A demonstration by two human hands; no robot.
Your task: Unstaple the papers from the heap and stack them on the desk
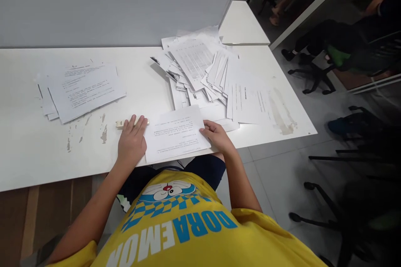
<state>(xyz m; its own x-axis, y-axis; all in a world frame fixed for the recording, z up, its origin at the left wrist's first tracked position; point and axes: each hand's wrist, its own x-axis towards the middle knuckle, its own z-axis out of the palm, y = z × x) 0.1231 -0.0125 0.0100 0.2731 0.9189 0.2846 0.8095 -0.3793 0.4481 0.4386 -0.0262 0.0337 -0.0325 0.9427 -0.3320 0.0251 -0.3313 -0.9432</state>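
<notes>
A printed sheet of paper (175, 131) lies at the front edge of the white table, just before me. My right hand (216, 135) pinches its right edge, thumb on top and fingers partly hidden. On the left side, my left hand (132, 139) rests with its fingers stretched out over a slim cream-coloured object (120, 124). Only the ends of that object show, so its kind is unclear. The side of the left hand is close to the sheet's left edge.
A large untidy heap of printed papers (194, 60) lies behind the sheet. Left of it is a smaller paper stack (84, 91). A grey partition (109, 6) borders the table (19, 146) at the back. Office chairs (316, 71) and other people are to the right.
</notes>
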